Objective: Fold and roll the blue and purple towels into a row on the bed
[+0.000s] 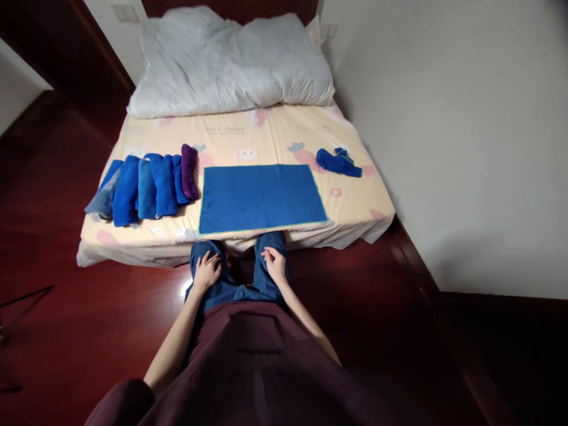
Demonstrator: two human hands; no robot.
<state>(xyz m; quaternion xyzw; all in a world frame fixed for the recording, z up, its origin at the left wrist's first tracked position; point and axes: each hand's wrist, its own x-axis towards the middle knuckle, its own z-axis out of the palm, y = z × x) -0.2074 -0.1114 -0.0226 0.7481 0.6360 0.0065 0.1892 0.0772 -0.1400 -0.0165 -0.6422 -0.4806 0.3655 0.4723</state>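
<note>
My left hand (207,271) lies on my left thigh, fingers spread over the blue trousers (226,290). On the other leg rests my right hand (275,264), its fingers loosely bent and apart, holding nothing. Just beyond my knees a blue towel (264,198) with a green edge is spread flat at the front of the bed. Left of it several rolled blue towels (127,189) lie side by side, with a rolled purple towel (189,171) at their right end. A crumpled blue cloth (338,163) sits to the right of the flat towel.
The bed (239,139) has a cream patterned sheet, with a bulky white quilt (235,65) at its head. A white wall (465,148) runs along the right side. Thin dark legs of a stand (26,296) show on the red floor (110,331) at left.
</note>
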